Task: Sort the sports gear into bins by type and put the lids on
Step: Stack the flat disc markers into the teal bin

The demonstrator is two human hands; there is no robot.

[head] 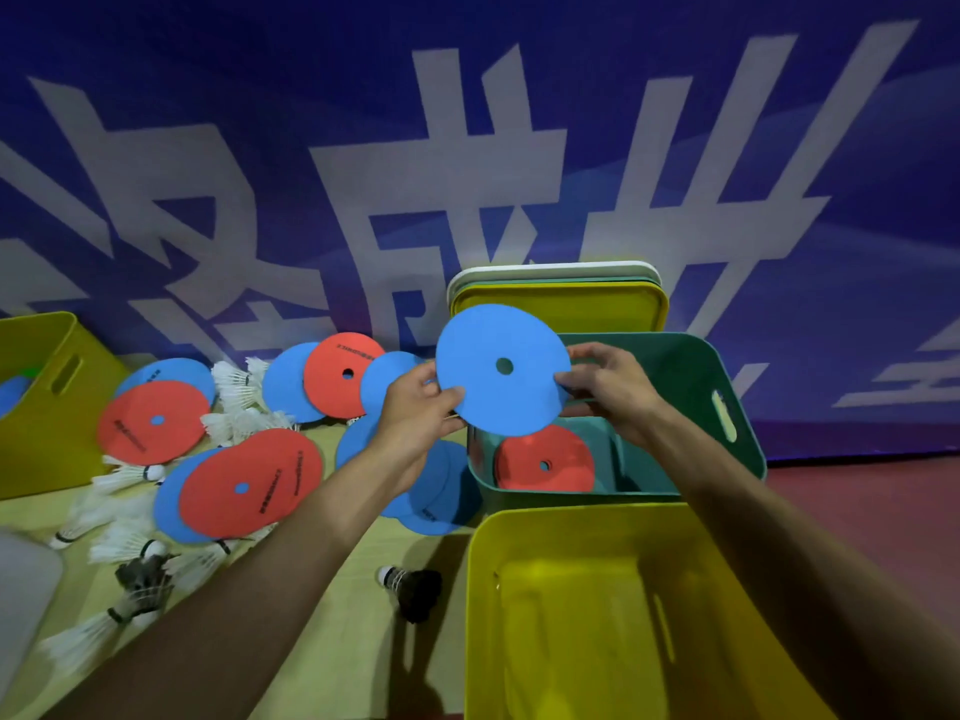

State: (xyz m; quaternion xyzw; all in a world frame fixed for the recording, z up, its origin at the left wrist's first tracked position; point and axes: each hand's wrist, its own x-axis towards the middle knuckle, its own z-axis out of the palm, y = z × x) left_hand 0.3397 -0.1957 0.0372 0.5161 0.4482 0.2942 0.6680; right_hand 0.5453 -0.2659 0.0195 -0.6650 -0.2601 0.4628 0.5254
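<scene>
Blue flat disc was held tilted above the green bin, the left hand pinching its near-left edge and the right hand gripping its right edge. One red disc lay inside that bin. Nearer stood a yellow bin. Stacked lids leaned behind the green bin. Loose discs and white shuttlecocks lay on the floor to the left.

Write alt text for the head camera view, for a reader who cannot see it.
The left hand and the right hand hold a blue disc above an open green bin with a red disc inside. A yellow bin stands nearer; more discs and shuttlecocks lie on the left.
</scene>
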